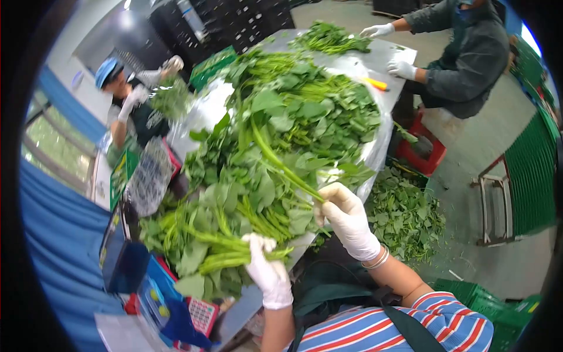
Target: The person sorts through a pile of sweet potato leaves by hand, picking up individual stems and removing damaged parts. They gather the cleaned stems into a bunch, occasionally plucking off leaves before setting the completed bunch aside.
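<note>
Gloved in white, both hands are closed on greens and held apart: the left hand (268, 274) wraps around a bunch of stems (226, 256), and the right hand (347, 223), a little farther forward, pinches some long stems (280, 166) between thumb and fingers. Those long stems slant forward and to the left, over a broad heap of leafy greens (328, 111) that spreads ahead of both hands on a table (384, 54). The bunch lies just at the near edge of the heap, its leaves trailing left of the left hand.

The step in hand looks like picking out stems with the right hand while the left keeps a bunch together. Bringing the two lots together calls for lining up the stem ends, with a light right pinch and a left grip firm enough to stop slipping, yet gentle on the stems.

To the left of the left hand, lower down, sits a pink calculator (202, 317). Beyond the heap, one person (469, 64) works at the right and another person (141, 114) at the left.
</note>
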The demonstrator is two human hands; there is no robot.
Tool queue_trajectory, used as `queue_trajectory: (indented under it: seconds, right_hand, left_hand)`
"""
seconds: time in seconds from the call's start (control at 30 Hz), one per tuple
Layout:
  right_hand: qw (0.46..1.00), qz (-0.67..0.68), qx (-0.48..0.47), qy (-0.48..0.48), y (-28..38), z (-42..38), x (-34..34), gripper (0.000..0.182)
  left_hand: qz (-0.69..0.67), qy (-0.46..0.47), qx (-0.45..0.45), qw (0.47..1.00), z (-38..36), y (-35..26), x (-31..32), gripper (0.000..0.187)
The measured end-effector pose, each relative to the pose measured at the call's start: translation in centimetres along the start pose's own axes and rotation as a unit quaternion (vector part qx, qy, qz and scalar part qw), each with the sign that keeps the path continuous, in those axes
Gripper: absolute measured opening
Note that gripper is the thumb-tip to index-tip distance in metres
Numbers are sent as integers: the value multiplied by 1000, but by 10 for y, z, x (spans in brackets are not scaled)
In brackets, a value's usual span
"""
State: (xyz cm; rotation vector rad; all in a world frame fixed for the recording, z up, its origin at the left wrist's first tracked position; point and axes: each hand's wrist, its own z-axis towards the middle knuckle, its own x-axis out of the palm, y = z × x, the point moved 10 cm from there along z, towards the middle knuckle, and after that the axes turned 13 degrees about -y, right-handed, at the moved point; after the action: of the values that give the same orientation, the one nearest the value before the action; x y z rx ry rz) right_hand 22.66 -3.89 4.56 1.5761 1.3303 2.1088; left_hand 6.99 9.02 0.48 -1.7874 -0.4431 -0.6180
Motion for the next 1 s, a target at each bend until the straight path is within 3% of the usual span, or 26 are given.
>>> queue_trajectory:
  seconds: [0.2, 0.3, 0.4, 0.53, 0.7, 0.83, 0.9, 0.93, 1.0]
  right_hand:
    - [994, -27, 29, 102, -20, -29, 22, 19]
    - [964, -207, -68, 155, -23, -32, 24, 18]
    - [936, -293, -115, 155, -17, -32, 23, 16]
    - [932, -319, -103, 141, -17, -28, 20, 16]
    - [932, -328, 8, 155, -45, -33, 15, 17]
    - [923, -353, -9, 155, -50, -33, 10, 19]
    - [889, -408, -22, 206, -54, -36, 14, 30]
    - [889, -409, -21, 205, -59, -37, 12, 30]
    - [975, -165, 44, 145, -60, -33, 9, 46]
  left_hand:
    - [-4, 60, -54, 997, -18, 12, 27, 12]
    - [-12, 63, -60, 996, -19, 11, 24, 11]
    - [9, 61, -63, 996, -17, 13, 21, 12]
    - [-3, 39, -69, 997, -14, 14, 11, 18]
    - [-36, 69, -50, 996, -17, 7, 10, 15]
    - [19, 47, -41, 998, -20, 6, 8, 23]
    - [22, 54, -47, 997, -18, 8, 7, 22]
    - [24, 66, -52, 996, -17, 10, 9, 22]
    - [20, 72, -47, 996, -19, 8, 11, 22]
